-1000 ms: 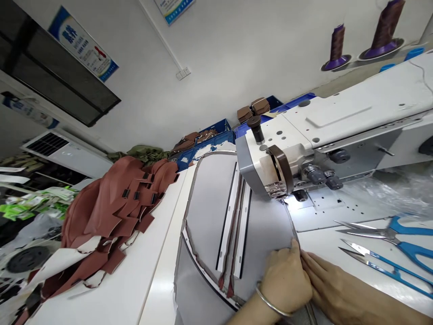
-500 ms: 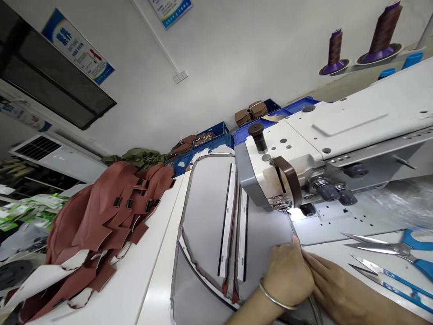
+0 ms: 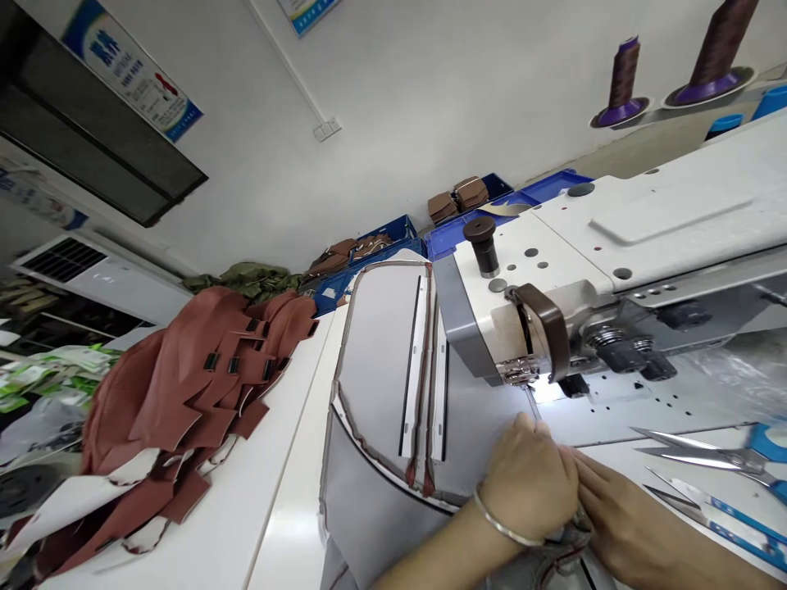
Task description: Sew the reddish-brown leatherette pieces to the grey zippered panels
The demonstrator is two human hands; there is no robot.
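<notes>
A grey fabric cover (image 3: pixel 384 328) with white strips and dark red seams lies under the head of a white sewing machine (image 3: pixel 479 303). Just in front of the lit needle area, my left hand (image 3: pixel 532 475), with a bangle at its wrist, is closed on the cover's right edge. My right hand (image 3: pixel 615 508) presses against it from the right, its fingers together on the same edge; their tips are partly hidden. Below the hands the fabric is bunched.
Scissors (image 3: pixel 725 459) and blue-handled snips (image 3: pixel 707 508) lie at the right. Reddish-brown pieces (image 3: pixel 178 377) are heaped on the white table (image 3: pixel 246 483) at the left. Blue crates (image 3: pixel 399 233) and thread spools (image 3: pixel 624 82) stand behind.
The cover has shifted up and away, its lower part now more folded near my hands. Both hands remain together at the edge. The view has moved slightly.
</notes>
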